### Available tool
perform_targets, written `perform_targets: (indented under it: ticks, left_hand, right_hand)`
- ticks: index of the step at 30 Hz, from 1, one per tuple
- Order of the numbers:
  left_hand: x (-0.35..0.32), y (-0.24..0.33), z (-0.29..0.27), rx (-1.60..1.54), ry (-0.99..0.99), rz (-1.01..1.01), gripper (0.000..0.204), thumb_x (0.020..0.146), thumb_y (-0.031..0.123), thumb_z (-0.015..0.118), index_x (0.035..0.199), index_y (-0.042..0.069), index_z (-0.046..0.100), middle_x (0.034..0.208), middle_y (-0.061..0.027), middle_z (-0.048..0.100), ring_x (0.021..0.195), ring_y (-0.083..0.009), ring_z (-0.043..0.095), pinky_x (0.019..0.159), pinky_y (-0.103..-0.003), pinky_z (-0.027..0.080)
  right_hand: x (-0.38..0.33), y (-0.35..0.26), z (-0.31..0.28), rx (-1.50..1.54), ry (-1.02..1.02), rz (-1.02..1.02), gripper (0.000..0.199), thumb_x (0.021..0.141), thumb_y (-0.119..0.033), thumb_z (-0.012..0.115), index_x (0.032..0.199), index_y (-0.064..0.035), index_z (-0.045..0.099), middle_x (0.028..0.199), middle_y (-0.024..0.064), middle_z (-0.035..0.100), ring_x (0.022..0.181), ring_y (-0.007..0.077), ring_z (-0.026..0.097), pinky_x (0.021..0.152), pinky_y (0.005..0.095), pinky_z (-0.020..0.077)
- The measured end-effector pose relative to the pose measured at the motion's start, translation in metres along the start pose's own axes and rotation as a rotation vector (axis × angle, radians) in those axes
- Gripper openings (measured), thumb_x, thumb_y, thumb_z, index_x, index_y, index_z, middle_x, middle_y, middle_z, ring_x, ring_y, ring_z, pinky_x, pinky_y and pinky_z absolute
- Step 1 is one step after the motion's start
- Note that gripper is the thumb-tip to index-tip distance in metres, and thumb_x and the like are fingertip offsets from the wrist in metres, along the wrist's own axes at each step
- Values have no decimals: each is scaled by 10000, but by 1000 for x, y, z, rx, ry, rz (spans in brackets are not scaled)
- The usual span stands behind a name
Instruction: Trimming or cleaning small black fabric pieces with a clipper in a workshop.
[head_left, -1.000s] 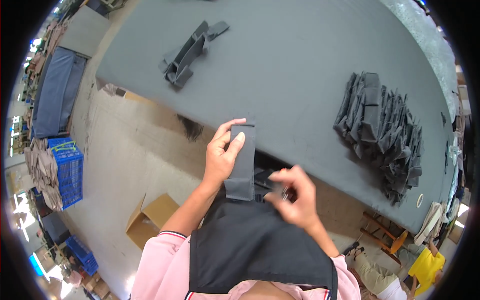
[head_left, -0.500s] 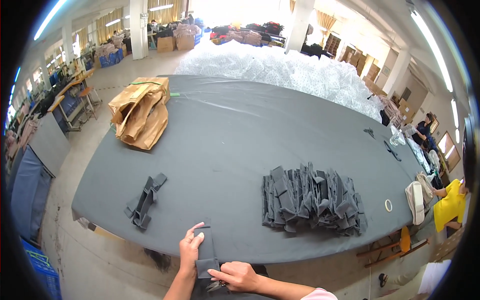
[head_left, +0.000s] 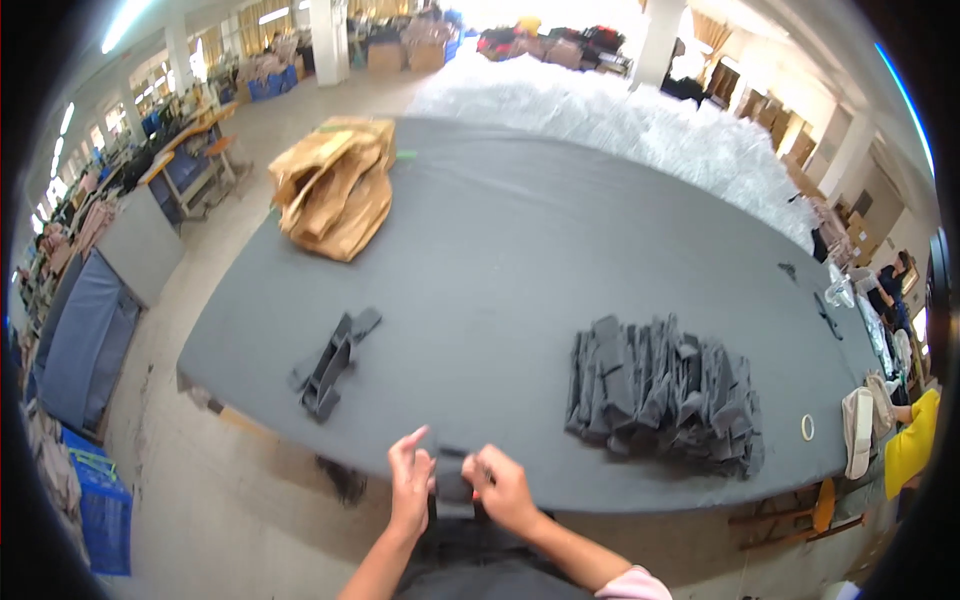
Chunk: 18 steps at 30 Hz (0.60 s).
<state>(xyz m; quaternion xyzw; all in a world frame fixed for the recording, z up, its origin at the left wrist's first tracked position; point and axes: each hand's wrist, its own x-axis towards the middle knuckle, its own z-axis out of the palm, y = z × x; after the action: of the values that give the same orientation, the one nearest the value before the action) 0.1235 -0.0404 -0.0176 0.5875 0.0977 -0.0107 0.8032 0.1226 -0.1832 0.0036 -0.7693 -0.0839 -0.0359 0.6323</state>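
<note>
My left hand (head_left: 410, 482) is at the table's near edge, fingers stretched and apart, beside a dark grey fabric strip (head_left: 455, 487). Across the strip, my right hand (head_left: 503, 490) is closed in a fist. The thread snips seen in it before are now almost wholly hidden by the fingers; only a small dark and reddish bit shows. Motion blurs both hands and the strip. Left of them lies a small loose group of folded grey fabric strips (head_left: 335, 368). To the right is a thick row of similar grey pieces (head_left: 660, 390), packed side by side.
A crumpled brown paper bag (head_left: 340, 195) sits on the grey-covered table (head_left: 480, 270) at far left. A tape roll (head_left: 807, 427), scissors (head_left: 828, 316) and a pale bag (head_left: 858, 430) lie along the right side. Clear plastic wrapping (head_left: 600, 120) is heaped behind. A person in yellow (head_left: 912, 440) is at right.
My right hand has risen from the strip's near end and closed into a fist, hiding the snips. My left fingers have come off the strip. The whole view has shifted.
</note>
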Motion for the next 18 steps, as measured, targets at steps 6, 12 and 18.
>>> perform_targets:
  ticks: [6, 12, 18]
  left_hand:
    - [-1, 20, 0, 150, -271, -196, 261, 859, 175, 624, 1047, -2, 582, 909, -5, 602, 795, -59, 518, 719, -234, 444]
    - [-4, 13, 3, 159, -137, -186, 241, 871, 153, 602, 1030, -27, 598, 876, -22, 632, 802, -57, 532, 724, -234, 451]
    - [-7, 7, -3, 181, -152, -159, 221, 873, 113, 601, 1054, -13, 601, 966, -23, 631, 852, -70, 560, 784, -231, 459]
  right_hand:
    - [25, -3, -6, 259, -127, 270, 177, 903, -162, 572, 803, -16, 573, 740, -34, 529, 705, 32, 450, 624, 201, 412]
    - [10, 11, -2, 223, 31, 322, 121, 866, -55, 601, 959, 7, 553, 846, 0, 579, 736, 61, 516, 664, 231, 443]
    - [-20, 20, -20, -190, 124, 19, 264, 771, 4, 660, 1018, -10, 565, 795, 32, 522, 638, 98, 522, 588, 235, 453]
